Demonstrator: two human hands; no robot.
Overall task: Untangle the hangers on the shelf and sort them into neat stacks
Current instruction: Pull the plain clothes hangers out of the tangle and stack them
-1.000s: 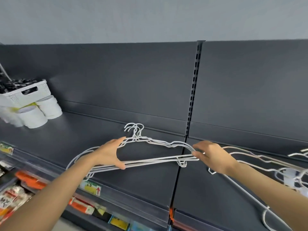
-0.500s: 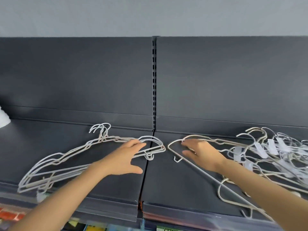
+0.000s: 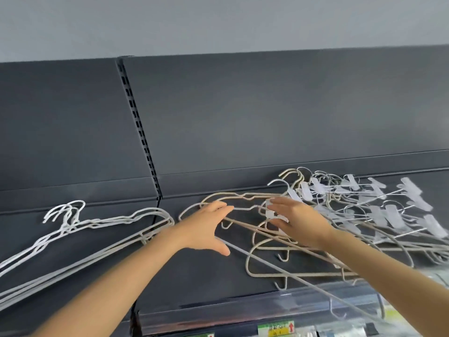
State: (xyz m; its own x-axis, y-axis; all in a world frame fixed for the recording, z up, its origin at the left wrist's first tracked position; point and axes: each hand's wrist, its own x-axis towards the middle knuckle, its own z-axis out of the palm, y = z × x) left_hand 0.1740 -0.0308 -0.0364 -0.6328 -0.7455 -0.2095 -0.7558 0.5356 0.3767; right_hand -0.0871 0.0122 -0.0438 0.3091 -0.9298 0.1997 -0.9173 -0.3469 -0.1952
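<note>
Head view.
- Shelf (image 3: 194,276) runs across the lower half of the frame. White wire stack (image 3: 70,224) lies at lower left, hooks together and pointing to the back panel; it looks sorted.
- Tangled pile sits at centre right: beige hangers (image 3: 239,195) to the front and left, clear-clip hangers (image 3: 393,216) heaped behind and to the right, touching and overlapping them.
- Left hand (image 3: 209,229) at frame centre, grip wide, fingers straight, thumb spread, fingertips at the shoulder of the leftmost beige hanger. Whether they touch the wire, I cannot tell.
- Right hand (image 3: 298,222) just right of it, grip also wide and holding nothing, fingers blurred over a clip at the pile's near edge.

Judgement: the step is freeing one beige hanger from the heap.
- Take the topmost wire only, one hand at each shoulder.
- Check its hook and the small lower hooks before lifting; these likely snag neighbours.
- Lift and slide toward frame left, away from the clips.
- Start a separate beige stack between the white one and the pile, hooks aligned the same way.
</note>
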